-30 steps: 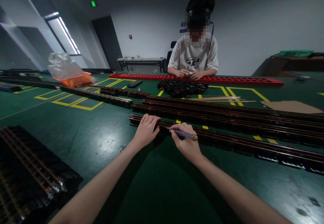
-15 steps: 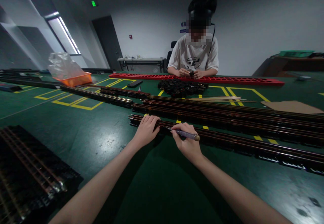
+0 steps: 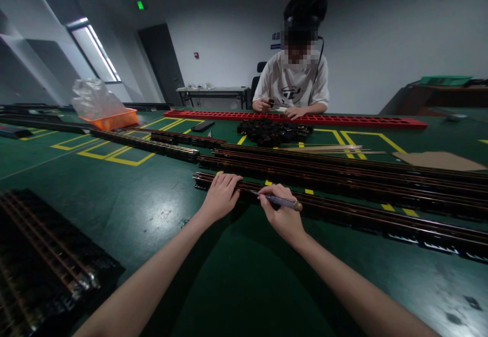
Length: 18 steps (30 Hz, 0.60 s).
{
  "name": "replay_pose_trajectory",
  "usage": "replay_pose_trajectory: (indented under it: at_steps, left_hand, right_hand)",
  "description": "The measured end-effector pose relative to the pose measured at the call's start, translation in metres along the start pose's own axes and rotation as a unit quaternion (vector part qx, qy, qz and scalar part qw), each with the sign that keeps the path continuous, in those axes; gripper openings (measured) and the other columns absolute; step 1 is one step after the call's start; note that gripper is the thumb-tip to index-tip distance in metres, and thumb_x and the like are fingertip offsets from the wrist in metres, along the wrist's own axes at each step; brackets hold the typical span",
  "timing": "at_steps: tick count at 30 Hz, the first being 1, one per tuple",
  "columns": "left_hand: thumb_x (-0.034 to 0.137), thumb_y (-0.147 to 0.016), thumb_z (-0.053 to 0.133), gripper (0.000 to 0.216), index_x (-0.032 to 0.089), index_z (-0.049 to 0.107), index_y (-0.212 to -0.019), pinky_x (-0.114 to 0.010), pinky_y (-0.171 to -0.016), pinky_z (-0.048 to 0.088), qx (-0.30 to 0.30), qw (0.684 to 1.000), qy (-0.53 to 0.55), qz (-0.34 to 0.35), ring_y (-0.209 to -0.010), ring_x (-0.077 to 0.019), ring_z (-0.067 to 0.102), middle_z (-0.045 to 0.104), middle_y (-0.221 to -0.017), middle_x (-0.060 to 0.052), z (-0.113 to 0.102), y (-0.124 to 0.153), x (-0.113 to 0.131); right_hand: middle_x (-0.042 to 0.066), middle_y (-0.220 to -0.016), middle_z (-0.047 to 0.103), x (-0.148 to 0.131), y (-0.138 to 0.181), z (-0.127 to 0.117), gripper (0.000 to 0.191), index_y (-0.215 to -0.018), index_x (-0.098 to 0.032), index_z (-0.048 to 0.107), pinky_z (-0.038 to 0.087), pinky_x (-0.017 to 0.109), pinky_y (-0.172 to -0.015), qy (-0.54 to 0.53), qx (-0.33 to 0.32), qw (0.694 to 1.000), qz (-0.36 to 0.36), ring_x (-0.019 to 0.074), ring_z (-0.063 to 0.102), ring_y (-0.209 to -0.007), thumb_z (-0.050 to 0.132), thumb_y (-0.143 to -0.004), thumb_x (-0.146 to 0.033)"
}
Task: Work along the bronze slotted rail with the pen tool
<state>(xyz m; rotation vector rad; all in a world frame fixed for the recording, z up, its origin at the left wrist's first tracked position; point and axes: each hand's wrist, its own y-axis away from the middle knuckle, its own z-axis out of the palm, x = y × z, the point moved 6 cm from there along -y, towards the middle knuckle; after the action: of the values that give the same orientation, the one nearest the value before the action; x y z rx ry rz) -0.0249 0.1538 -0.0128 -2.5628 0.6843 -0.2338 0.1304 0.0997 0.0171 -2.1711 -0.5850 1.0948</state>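
Observation:
My left hand [image 3: 221, 196] is closed over the near end of a long black strip [image 3: 343, 212] with copper-coloured rods along it, fingers pressed on its top. Between thumb and fingers, my right hand [image 3: 284, 220] grips a slim hand tool [image 3: 280, 202] with a translucent purplish handle and a rounded brown end. The tool's thin tip points left, at the strip just beside my left fingers. Whether the tip touches the strip I cannot tell. Behind this strip lie several similar long strips [image 3: 343, 184], side by side.
Across the green table [image 3: 160, 286] a co-worker [image 3: 292, 83] sits behind a red slotted rail [image 3: 366, 120] and a pile of small black parts [image 3: 272, 131]. Thin sticks [image 3: 328, 148] and cardboard [image 3: 442, 160] lie right. An orange bin [image 3: 114, 119] stands left; more strips [image 3: 49, 255] are near left.
My hands and the tool have hardly moved. The co-worker's hands have drawn apart, one of them lifting a small dark piece toward the left.

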Motion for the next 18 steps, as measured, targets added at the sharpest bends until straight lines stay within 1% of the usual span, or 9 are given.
replay_pose_trajectory:
  at_steps: [7,13,18]
  left_hand:
    - [0.013,-0.085,0.040,0.035,0.021,0.053,-0.117,-0.046,-0.112,0.027,0.017,1.000,-0.015,0.008,-0.113,-0.0232,0.050,0.060,-0.116,-0.006,-0.0031,0.0004,0.0014]
    - [0.006,-0.082,0.038,0.044,0.020,0.053,-0.122,-0.046,-0.112,0.026,0.017,0.999,-0.026,0.026,-0.111,-0.0222,0.051,0.060,-0.114,-0.006,-0.0019,0.0010,0.0019]
    - [0.004,-0.080,0.039,0.046,0.020,0.054,-0.120,-0.046,-0.112,0.027,0.029,0.999,-0.038,0.020,-0.109,-0.0222,0.052,0.062,-0.113,-0.006,-0.0034,0.0013,0.0014]
  right_hand:
    - [0.002,-0.076,0.066,-0.0013,0.0001,0.0028,0.010,-0.078,-0.022,0.058,0.042,0.034,-0.072,0.001,-0.019,1.000,-0.004,0.0185,0.060,-0.074,0.051,-0.085,-0.020]
    - [0.002,-0.076,0.066,-0.0004,0.0003,0.0029,0.010,-0.078,-0.022,0.058,0.042,0.033,-0.072,0.010,-0.020,1.000,-0.005,0.0187,0.060,-0.075,0.051,-0.086,-0.021]
    - [0.002,-0.076,0.066,-0.0010,-0.0002,0.0015,0.010,-0.078,-0.021,0.058,0.043,0.033,-0.071,0.018,-0.017,1.000,-0.005,0.0185,0.060,-0.075,0.051,-0.086,-0.020]
